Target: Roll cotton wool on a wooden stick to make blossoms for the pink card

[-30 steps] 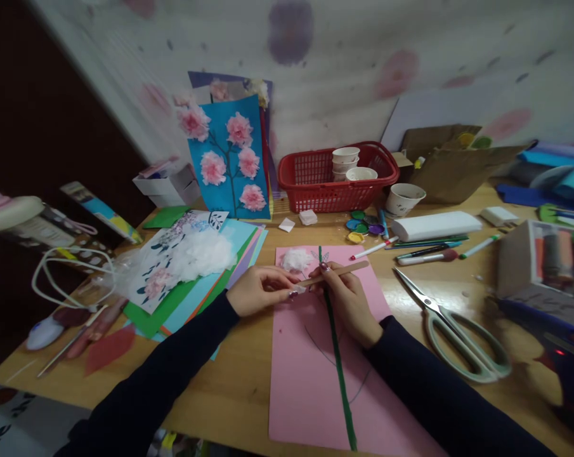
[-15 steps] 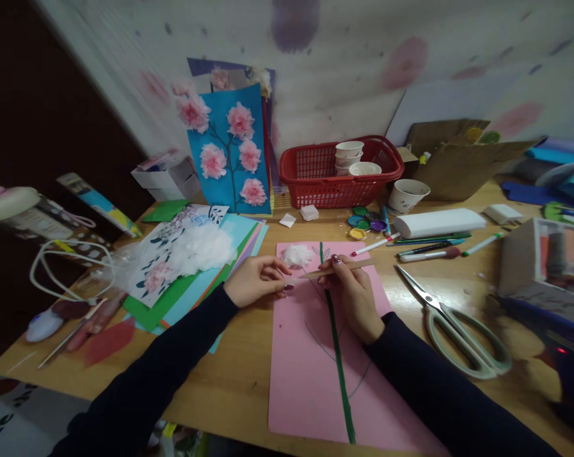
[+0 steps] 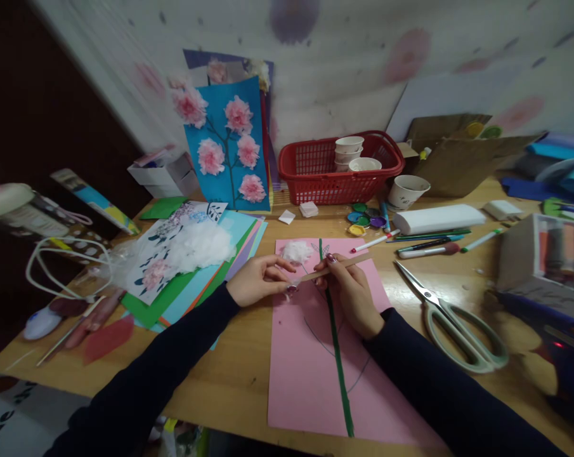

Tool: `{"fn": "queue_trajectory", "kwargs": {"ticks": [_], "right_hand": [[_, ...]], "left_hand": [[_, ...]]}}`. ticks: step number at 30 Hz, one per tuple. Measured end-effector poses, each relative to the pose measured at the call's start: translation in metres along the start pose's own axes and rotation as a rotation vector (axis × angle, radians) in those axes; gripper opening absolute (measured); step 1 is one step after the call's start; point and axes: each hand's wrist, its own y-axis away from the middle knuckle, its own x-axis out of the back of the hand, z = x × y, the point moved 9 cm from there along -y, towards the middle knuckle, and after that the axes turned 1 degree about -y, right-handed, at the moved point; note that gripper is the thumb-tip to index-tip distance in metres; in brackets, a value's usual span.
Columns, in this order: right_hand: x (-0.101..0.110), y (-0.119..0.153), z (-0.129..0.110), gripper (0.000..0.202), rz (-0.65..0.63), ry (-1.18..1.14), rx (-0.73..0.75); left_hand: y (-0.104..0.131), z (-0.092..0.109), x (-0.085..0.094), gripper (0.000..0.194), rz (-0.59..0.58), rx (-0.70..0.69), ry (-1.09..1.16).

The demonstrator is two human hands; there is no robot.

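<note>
In the head view, my right hand [image 3: 351, 289] pinches a flat wooden craft stick [image 3: 358, 259] slanting above the pink paper [image 3: 296, 381]. The stick's left end meets the fingertips of my left hand [image 3: 260, 281]. My left thumb and fingers are pinched together; a small pale bit shows at their tips, too small to name. Under my hands, the paper bears a painted green stem [image 3: 337, 355] and thin pencil-like curves. A white cotton tuft [image 3: 296, 252] lies near its top left, just beyond my left fingers.
Left lie a cotton pile [image 3: 201, 244] and coloured sheets [image 3: 148, 311]. Behind stand a blue flower picture [image 3: 224, 143], a red basket [image 3: 315, 187] and a paper cup [image 3: 408, 192]. Paint pots [image 3: 358, 230], markers, large scissors [image 3: 451, 324] and a box [image 3: 519, 260] are to the right.
My left fingertips and the stick's left end have come together, with the pale bit shifting slightly at the fingers. The view has tilted a little; the tuft and paper stay in place.
</note>
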Motion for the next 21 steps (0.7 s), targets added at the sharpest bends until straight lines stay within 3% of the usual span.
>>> {"fn": "queue_trajectory", "kwargs": {"ticks": [6, 21], "right_hand": [[0.0032, -0.0008, -0.0009, 0.027, 0.041, 0.012, 0.003], [0.0010, -0.0001, 0.0027, 0.026, -0.021, 0.020, 0.005]], "left_hand": [[-0.0013, -0.0053, -0.0077, 0.032, -0.077, 0.037, 0.140], [-0.0011, -0.0022, -0.0080, 0.033, -0.057, 0.022, 0.179]]}}
